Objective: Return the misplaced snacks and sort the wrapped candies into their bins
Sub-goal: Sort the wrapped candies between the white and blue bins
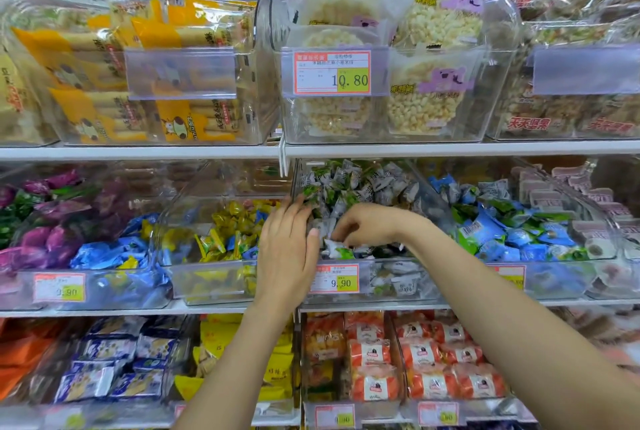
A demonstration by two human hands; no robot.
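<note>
On the middle shelf, my left hand lay flat, fingers straight, against the green-and-white candies in their bin. My right hand curled down and pinched one candy at the front of that bin. I think lots was left to do. Green strays sat in the blue candy bin, and blue strays in the yellow candy bin. My fingers hid most of the candy. Far-left bins looked blurry.

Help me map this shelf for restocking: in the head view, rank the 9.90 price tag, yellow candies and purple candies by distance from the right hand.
1. 9.90 price tag, just below the right hand.
2. Yellow candies, next bin left.
3. Purple candies, far left.
</note>
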